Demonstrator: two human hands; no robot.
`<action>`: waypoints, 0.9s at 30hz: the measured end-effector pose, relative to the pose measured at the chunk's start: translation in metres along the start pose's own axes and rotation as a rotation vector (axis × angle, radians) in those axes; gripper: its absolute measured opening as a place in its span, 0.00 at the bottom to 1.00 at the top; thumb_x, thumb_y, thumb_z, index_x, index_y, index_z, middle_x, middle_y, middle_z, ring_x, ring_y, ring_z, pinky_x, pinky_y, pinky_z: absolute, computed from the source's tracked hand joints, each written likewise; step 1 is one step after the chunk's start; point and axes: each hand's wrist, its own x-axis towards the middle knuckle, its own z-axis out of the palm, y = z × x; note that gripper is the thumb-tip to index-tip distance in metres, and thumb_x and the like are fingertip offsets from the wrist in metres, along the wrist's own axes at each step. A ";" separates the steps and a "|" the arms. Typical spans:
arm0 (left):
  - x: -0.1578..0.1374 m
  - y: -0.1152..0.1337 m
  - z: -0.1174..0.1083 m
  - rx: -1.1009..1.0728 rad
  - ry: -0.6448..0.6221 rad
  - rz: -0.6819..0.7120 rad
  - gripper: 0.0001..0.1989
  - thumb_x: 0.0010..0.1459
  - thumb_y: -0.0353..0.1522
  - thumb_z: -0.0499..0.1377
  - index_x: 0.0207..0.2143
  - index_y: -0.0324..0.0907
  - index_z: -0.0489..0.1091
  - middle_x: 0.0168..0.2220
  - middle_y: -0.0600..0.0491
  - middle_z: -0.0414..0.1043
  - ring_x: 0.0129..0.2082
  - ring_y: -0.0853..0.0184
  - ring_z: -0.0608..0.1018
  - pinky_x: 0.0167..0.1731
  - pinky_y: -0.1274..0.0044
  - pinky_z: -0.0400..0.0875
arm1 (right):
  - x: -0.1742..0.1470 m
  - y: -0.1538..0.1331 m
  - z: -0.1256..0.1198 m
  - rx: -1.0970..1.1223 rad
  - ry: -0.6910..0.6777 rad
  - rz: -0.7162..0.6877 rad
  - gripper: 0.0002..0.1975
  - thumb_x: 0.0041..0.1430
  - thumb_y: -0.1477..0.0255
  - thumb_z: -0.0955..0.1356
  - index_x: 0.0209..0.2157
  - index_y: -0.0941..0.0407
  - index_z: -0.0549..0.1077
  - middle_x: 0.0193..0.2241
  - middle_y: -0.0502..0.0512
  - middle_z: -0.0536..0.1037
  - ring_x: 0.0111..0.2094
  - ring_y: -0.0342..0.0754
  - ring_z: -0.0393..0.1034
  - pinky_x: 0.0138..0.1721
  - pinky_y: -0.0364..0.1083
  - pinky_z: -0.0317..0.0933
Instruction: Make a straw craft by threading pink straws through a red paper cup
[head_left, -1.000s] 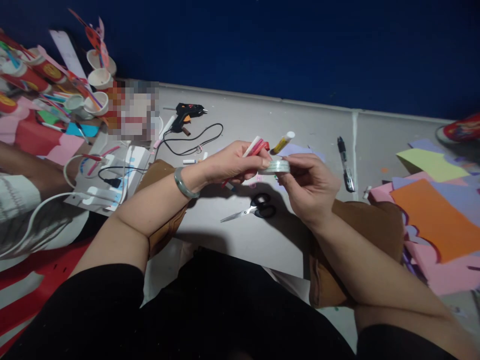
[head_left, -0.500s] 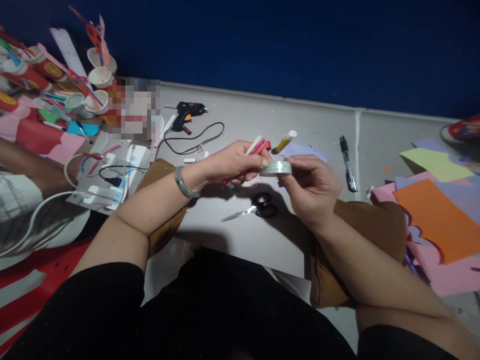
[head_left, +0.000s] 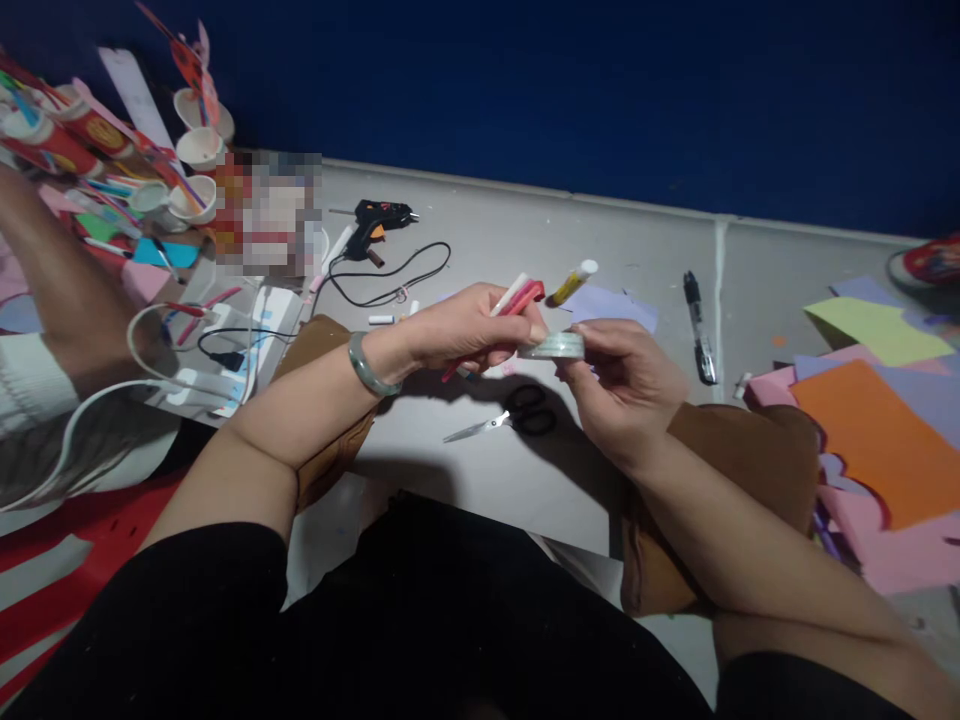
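Just above the scissors (head_left: 508,420), the right hand (head_left: 619,390) gripped a tape roll (head_left: 555,346), while the left hand (head_left: 469,328) clutched red and white sticks (head_left: 517,296) and touched the roll.

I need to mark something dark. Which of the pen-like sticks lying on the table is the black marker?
The black marker right of the hands, beside the table seam. The glue stick behind the hands is yellow with a white cap.

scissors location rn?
Head view: the scissors lie on the grey floor at centre, just below the left hand and right hand, which hold a tape roll between them.
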 end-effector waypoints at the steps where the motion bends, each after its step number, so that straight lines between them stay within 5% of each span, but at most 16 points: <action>1: 0.000 0.000 0.000 -0.004 -0.002 -0.002 0.07 0.62 0.28 0.60 0.29 0.39 0.68 0.12 0.62 0.61 0.09 0.80 0.59 0.10 0.86 0.48 | 0.000 0.000 0.000 0.003 0.002 -0.007 0.12 0.60 0.71 0.74 0.46 0.51 0.77 0.39 0.55 0.79 0.35 0.49 0.75 0.31 0.49 0.72; 9: 0.002 -0.001 -0.004 -0.062 -0.084 0.030 0.05 0.63 0.30 0.60 0.34 0.38 0.71 0.16 0.58 0.70 0.09 0.80 0.59 0.10 0.85 0.48 | 0.001 0.007 0.000 0.071 0.017 0.048 0.12 0.61 0.70 0.73 0.47 0.51 0.77 0.41 0.55 0.78 0.32 0.46 0.74 0.29 0.48 0.71; 27: -0.002 -0.002 -0.005 0.144 -0.018 0.099 0.07 0.58 0.33 0.64 0.30 0.38 0.74 0.16 0.57 0.69 0.10 0.79 0.62 0.11 0.83 0.51 | 0.003 -0.004 -0.002 -0.128 -0.028 -0.159 0.14 0.59 0.77 0.72 0.47 0.51 0.75 0.39 0.56 0.80 0.37 0.50 0.77 0.33 0.49 0.72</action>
